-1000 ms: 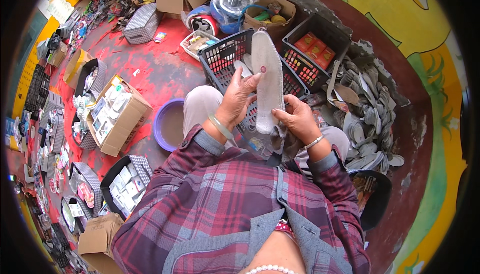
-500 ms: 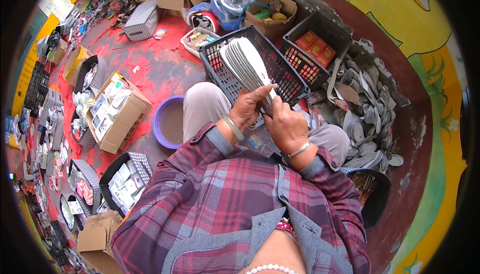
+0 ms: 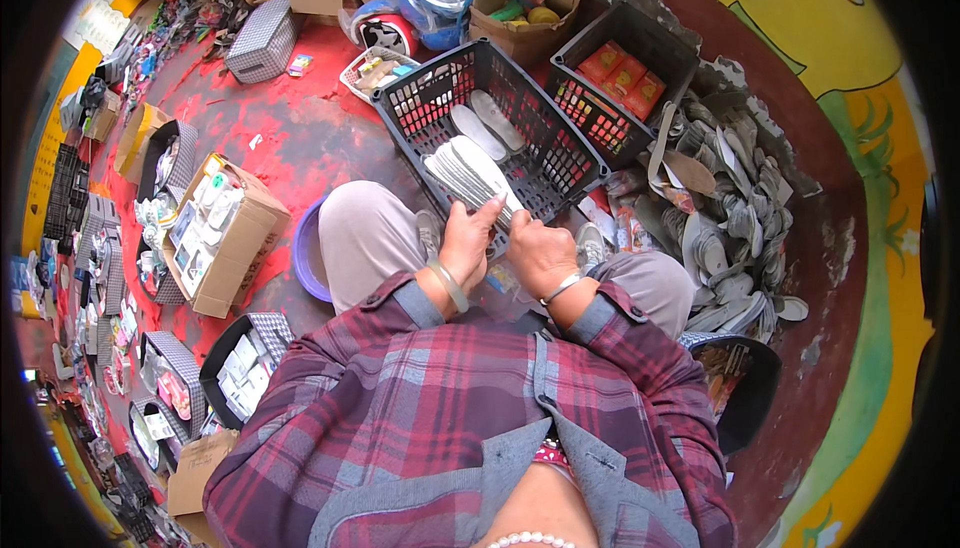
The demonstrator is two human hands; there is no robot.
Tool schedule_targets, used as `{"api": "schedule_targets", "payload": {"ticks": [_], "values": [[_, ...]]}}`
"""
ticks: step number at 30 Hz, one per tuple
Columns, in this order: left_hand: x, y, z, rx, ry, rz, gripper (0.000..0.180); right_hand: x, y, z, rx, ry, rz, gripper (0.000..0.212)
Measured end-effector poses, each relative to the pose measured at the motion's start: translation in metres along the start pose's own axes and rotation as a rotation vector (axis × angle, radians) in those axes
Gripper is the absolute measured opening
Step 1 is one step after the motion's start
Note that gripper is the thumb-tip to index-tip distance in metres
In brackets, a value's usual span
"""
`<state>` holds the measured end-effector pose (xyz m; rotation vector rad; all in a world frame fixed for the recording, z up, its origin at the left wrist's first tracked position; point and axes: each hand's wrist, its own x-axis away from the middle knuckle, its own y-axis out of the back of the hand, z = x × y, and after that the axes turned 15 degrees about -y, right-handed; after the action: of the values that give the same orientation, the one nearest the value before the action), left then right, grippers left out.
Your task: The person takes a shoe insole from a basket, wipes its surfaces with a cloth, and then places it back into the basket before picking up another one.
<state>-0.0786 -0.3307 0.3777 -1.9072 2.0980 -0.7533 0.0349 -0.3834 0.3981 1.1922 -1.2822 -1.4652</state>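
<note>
Insole stack (image 3: 462, 170): pale layers fan out over the near side of a black crate (image 3: 415, 98), gathered at the end nearest the person; overlap hides an exact count.
Left hand (image 3: 468, 243): closes around that near end, thumb on top, probably to keep the layers together.
Right hand (image 3: 543, 256): curls tightly at the same end, just beside the left, apparently steadying it; its fingertips are partly hidden.
Crates: two, side by side; the nearer sits just beyond the knees, presumably for easy reach.
Loose insoles (image 3: 478, 135): two lie inside the nearer crate.
Red boxes (image 3: 622, 76): at least three fill part of the farther crate.
Insole pile (image 3: 725, 238): grey, heaped at right, too tangled to count.
Purple basin (image 3: 304, 253): one, partly behind the left knee (image 3: 365, 233).
</note>
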Motion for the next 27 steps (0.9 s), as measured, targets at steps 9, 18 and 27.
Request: {"api": "schedule_targets", "payload": {"ticks": [9,18,27], "values": [[-0.104,-0.008,0.028,0.08,0.159,-0.219,0.022,-0.029,0.015,-0.009,-0.108,0.077,0.092,0.031],[-0.345,0.144,0.18,-0.464,0.143,-0.408,0.043,-0.047,0.04,-0.067,-0.348,0.031,0.411,0.03],[-0.41,0.217,0.281,0.054,0.075,-0.607,0.034,-0.082,0.033,-0.098,-0.34,-0.025,0.55,0.038]]}}
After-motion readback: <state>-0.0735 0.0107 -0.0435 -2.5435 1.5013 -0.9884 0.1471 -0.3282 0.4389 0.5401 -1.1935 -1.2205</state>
